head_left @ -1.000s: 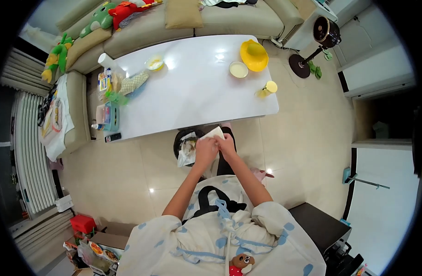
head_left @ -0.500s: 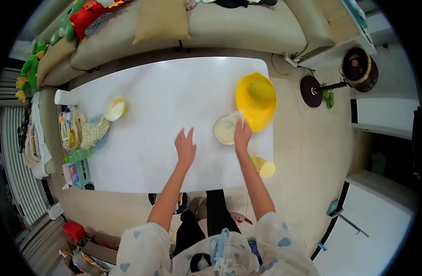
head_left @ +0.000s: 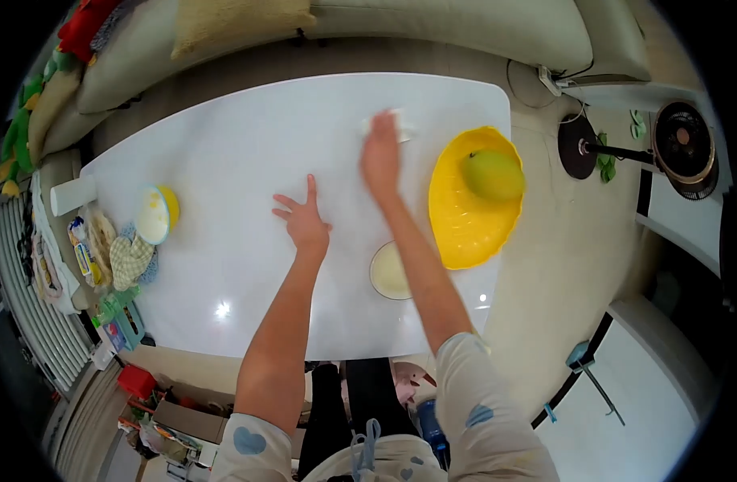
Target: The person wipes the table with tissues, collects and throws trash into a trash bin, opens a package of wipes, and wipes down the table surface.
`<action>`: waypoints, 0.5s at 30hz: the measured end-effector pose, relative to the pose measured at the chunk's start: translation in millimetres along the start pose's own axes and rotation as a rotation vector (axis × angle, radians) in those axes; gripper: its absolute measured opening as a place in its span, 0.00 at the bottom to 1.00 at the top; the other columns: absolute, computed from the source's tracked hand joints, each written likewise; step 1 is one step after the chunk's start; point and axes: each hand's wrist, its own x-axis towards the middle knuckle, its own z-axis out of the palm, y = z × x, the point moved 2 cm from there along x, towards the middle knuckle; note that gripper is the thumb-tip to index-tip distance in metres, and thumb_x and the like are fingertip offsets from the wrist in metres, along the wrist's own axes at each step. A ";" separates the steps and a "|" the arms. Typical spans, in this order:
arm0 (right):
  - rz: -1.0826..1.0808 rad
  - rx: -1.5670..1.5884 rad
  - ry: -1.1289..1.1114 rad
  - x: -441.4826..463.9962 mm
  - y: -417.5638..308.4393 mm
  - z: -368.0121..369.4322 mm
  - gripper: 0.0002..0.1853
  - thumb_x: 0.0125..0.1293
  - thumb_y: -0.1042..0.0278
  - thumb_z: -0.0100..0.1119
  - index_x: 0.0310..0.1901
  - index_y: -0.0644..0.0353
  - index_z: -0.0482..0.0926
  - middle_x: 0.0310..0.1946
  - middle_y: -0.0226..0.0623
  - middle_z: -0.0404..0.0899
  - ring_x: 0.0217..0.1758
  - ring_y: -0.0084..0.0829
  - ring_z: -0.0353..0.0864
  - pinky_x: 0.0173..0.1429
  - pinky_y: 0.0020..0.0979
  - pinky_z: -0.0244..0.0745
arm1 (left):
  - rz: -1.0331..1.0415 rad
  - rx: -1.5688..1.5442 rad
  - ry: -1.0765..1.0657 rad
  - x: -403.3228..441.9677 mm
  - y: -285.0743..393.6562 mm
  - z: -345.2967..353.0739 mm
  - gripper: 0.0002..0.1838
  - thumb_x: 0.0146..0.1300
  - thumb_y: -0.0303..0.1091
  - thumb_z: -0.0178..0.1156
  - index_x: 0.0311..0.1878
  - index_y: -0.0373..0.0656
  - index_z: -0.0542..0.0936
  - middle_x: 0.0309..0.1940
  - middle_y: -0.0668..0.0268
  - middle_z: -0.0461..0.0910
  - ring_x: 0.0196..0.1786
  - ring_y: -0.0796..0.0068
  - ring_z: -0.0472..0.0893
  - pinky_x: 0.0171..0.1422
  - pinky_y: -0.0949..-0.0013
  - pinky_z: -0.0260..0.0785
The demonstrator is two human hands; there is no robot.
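My left hand (head_left: 306,222) is over the middle of the white table (head_left: 232,161), fingers spread and nothing in it. Farther out, my right hand (head_left: 382,157) presses a white tissue-like piece (head_left: 403,128) against the tabletop; its fingers are somewhat blurred. Below my right forearm stands a round bowl (head_left: 389,273) with pale cream-coloured contents, partly covered by the arm. To the right lies a yellow leaf-shaped dish (head_left: 457,233) holding a green-yellow mango (head_left: 494,175).
At the table's left stand a yellow-rimmed bowl (head_left: 157,214), a white roll (head_left: 73,195), a checked cloth (head_left: 132,263) and a green bottle (head_left: 113,304). A sofa (head_left: 440,28) runs behind the table; a fan (head_left: 684,140) stands on the right.
My right hand has moved away from the bowl to the table's far side with the white piece. My left hand has shifted slightly left, fingers spread wider. The camera view has shifted.
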 end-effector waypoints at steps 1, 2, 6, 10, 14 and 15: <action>-0.062 -0.001 -0.056 -19.7 -15.9 9.1 0.21 0.60 0.78 0.39 0.56 0.70 0.63 0.62 0.49 0.57 0.67 0.45 0.53 0.68 0.38 0.48 | -0.001 -0.004 0.014 0.4 -1.8 2.7 0.55 0.41 0.27 0.68 0.67 0.72 0.45 0.64 0.34 0.35 0.63 0.27 0.48 0.41 0.66 0.72; -0.131 0.000 -0.108 -37.0 -29.0 14.1 0.20 0.61 0.78 0.39 0.56 0.69 0.64 0.61 0.49 0.58 0.67 0.44 0.53 0.68 0.38 0.50 | -0.002 -0.011 0.036 1.1 -1.6 3.5 0.55 0.41 0.26 0.69 0.66 0.72 0.45 0.64 0.34 0.35 0.63 0.27 0.47 0.38 0.68 0.72; -0.136 0.062 -0.284 -48.1 -39.1 1.0 0.20 0.62 0.76 0.38 0.56 0.66 0.64 0.61 0.46 0.59 0.66 0.41 0.54 0.66 0.34 0.55 | -0.001 -0.067 0.047 -0.2 -0.5 -0.1 0.54 0.42 0.25 0.67 0.66 0.73 0.46 0.64 0.36 0.36 0.64 0.30 0.47 0.39 0.68 0.72; 0.096 -0.248 -0.024 -21.5 9.1 -18.0 0.22 0.62 0.76 0.40 0.59 0.67 0.61 0.62 0.48 0.58 0.67 0.42 0.52 0.69 0.35 0.47 | -0.024 -0.009 0.031 -3.5 -0.6 -1.5 0.53 0.42 0.25 0.68 0.66 0.73 0.47 0.65 0.37 0.36 0.64 0.32 0.48 0.38 0.68 0.72; 0.132 -0.271 0.126 53.2 20.8 -12.1 0.23 0.61 0.73 0.42 0.58 0.73 0.60 0.61 0.53 0.57 0.68 0.44 0.51 0.69 0.37 0.46 | -0.040 -0.004 0.028 -2.4 2.4 -3.6 0.54 0.41 0.25 0.68 0.66 0.73 0.48 0.65 0.37 0.37 0.64 0.32 0.48 0.37 0.67 0.72; 0.029 -0.216 0.091 66.2 14.8 0.1 0.23 0.60 0.72 0.43 0.57 0.72 0.62 0.61 0.52 0.57 0.67 0.43 0.51 0.69 0.37 0.46 | -0.054 0.005 0.024 -3.4 2.6 -4.7 0.54 0.41 0.25 0.68 0.66 0.73 0.48 0.65 0.37 0.37 0.64 0.32 0.48 0.37 0.67 0.72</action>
